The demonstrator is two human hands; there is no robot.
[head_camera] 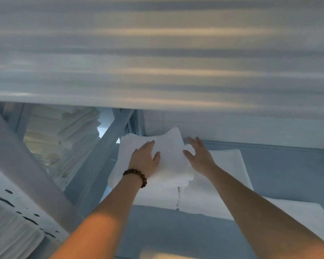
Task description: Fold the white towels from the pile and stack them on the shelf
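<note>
A folded white towel (pixel 171 156) lies on top of a stack of folded white towels (pixel 157 197) at the back left of the blue-grey shelf (pixel 279 174). My left hand (pixel 145 158), with a brown bead bracelet at the wrist, rests flat on the top towel, fingers spread. At the towel's right edge my right hand (pixel 198 155) touches it with fingers apart. A second, lower stack of white towels (pixel 226 165) sits just to the right, partly under my right forearm.
The upper shelf board (pixel 157 62) hangs low over the stacks. A grey diagonal brace (pixel 105 146) and an upright post (pixel 26 165) stand to the left. Behind them are more piles of white linen (pixel 64 143). Another white cloth (pixel 310 215) lies at the right front.
</note>
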